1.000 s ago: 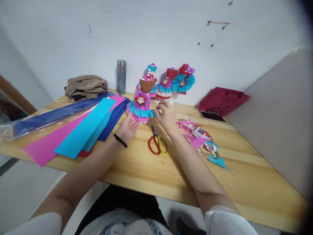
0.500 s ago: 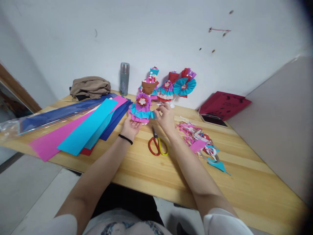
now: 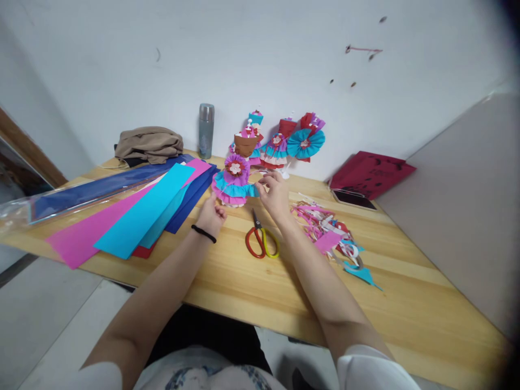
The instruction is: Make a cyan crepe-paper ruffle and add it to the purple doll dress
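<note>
A crepe-paper doll figure point(image 3: 237, 174) with a brown cup-like top, a purple flower and a ruffled pink and blue skirt stands tilted at the middle of the table. My right hand point(image 3: 275, 192) pinches the right end of its blue ruffle point(image 3: 247, 190). At the skirt's lower left edge is my left hand point(image 3: 212, 215), fingers curled in and a fingertip against the pink ruffle. Between my forearms lie scissors point(image 3: 260, 238) with one red and one yellow handle, blades pointing away from me.
Similar paper figures point(image 3: 280, 143) stand against the wall, beside a grey flask point(image 3: 206, 132). Coloured paper strips point(image 3: 142, 211) fan out at left, near a brown cloth point(image 3: 149, 145). Paper scraps point(image 3: 329, 233), a phone point(image 3: 354, 199) and a dark red bag point(image 3: 371, 174) are at right.
My left hand has slid from under the skirt down to its left edge, its open palm now curled. The right hand keeps its pinch on the blue ruffle.
</note>
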`<act>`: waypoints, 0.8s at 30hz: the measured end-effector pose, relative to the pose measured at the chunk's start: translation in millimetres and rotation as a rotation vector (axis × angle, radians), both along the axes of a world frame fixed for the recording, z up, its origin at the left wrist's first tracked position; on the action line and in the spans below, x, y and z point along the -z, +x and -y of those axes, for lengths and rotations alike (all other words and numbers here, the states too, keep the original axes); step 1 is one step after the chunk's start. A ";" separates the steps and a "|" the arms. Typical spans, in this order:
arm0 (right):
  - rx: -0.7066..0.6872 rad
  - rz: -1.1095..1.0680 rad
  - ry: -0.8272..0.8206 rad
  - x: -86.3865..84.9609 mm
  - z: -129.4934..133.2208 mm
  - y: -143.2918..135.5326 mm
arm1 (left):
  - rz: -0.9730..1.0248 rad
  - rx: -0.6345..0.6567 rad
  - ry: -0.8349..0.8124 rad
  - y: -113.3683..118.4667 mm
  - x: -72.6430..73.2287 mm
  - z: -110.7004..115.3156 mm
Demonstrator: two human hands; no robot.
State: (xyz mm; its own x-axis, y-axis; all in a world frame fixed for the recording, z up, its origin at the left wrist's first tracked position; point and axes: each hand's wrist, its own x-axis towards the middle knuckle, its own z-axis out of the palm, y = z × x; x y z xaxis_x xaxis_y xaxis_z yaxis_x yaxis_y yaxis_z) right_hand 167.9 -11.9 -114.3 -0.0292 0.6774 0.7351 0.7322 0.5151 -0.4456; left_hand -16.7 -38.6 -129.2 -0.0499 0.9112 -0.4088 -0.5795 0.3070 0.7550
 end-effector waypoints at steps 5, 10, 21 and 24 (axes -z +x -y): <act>-0.009 0.014 0.017 -0.2 -0.7 0.2 | -0.274 -0.335 0.154 -8.5 -21.5 -1.9; -0.022 0.033 0.046 0.3 -3.5 0.7 | -0.597 -0.483 0.566 -22.1 -78.9 -13.4; -0.041 0.077 0.083 -4.7 6.9 -3.7 | -1.670 -0.171 0.918 -0.3 -182.0 -45.6; -0.035 0.086 0.074 -4.0 5.6 -2.7 | -1.748 -0.126 0.870 9.1 -188.2 -54.6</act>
State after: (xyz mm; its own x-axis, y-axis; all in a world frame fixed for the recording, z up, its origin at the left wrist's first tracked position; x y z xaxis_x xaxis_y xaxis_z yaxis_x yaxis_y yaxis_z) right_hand 165.2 -17.4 -110.2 -0.1174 0.6188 0.7767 0.7469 0.5705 -0.3416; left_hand -7.5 16.0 59.0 0.0943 0.7639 0.6384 0.8648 -0.3805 0.3276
